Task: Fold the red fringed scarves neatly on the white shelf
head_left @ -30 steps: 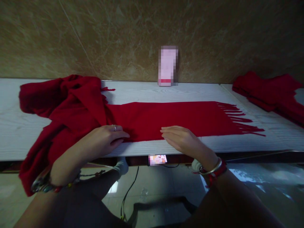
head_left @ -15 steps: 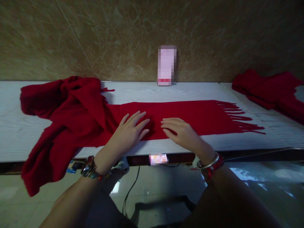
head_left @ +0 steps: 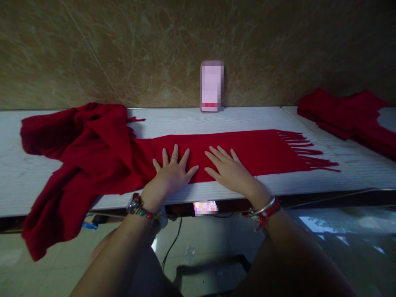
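A red fringed scarf lies lengthwise across the white wood-grain table. Its right part is flat with the fringe spread out, while the left part is bunched in loose folds and hangs over the front edge. My left hand rests palm down on the flat part, fingers spread, a ring on one finger. To its right, my right hand lies on the same flat stretch with its fingers stretched out. Neither hand grips the cloth.
More red cloth sits in a pile at the table's right. A pink box-like object, blurred out, stands against the brown marbled wall. A blurred bright item shows at the front edge, near a dark cable above the tiled floor.
Both hands have flattened onto the scarf, and their fingers have spread wider. The left hand has turned to point more straight ahead. The scarf keeps its layout.
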Demonstrator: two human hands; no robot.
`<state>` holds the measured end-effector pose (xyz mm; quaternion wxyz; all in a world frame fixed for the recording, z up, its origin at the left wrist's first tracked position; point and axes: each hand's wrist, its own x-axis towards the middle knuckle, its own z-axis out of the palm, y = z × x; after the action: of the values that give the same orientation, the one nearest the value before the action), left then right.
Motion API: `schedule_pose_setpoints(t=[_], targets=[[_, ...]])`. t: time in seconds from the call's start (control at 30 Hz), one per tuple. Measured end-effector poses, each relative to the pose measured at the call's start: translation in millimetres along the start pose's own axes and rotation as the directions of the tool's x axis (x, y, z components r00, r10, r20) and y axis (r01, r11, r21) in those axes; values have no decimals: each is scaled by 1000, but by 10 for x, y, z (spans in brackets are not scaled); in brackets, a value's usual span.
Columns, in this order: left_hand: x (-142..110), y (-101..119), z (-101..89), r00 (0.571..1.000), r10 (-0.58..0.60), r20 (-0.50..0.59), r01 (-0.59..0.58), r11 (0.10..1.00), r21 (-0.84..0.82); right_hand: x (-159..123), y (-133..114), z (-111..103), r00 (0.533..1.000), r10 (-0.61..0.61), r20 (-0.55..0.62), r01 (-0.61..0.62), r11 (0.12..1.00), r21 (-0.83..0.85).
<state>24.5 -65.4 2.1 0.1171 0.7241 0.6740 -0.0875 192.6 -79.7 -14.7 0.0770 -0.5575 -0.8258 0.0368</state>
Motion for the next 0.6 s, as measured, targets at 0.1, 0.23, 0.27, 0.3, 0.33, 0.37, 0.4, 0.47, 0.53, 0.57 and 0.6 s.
schedule_pose_setpoints(t=[0.1,0.23,0.27,0.3,0.33,0.37,0.4,0.47,0.53,0.57,0.6], targets=[[-6,26,-78,998,-55,40,55,998,4,-24,-6,-12,1000,1,18,-1,1000,-14],[5,43,-155,995,-75,59,75,997,4,-7,29,-82,1000,-5,6,5,1000,25],[20,40,-162,996,-76,44,77,997,-8,6,58,-109,1000,10,-22,-9,999,47],[40,36,-162,997,-78,17,78,997,-29,19,94,-139,998,35,-59,-31,997,70],[65,32,-157,997,-78,-26,77,996,-54,31,135,-166,993,68,-98,-59,994,91],[94,31,-145,994,-75,-79,68,994,-81,40,179,-187,985,103,-135,-89,990,109],[125,36,-129,989,-62,-137,48,994,-102,46,221,-199,977,137,-164,-117,986,122],[188,68,-88,971,-6,-240,-22,993,-114,45,288,-191,966,188,-179,-166,978,130],[250,127,-48,955,70,-288,-101,990,-94,30,319,-149,970,210,-120,-198,974,109],[280,161,-32,953,103,-284,-131,988,-81,20,323,-124,974,212,-74,-206,975,87],[309,191,-21,956,126,-266,-150,986,-69,9,322,-102,978,209,-29,-206,976,64]])
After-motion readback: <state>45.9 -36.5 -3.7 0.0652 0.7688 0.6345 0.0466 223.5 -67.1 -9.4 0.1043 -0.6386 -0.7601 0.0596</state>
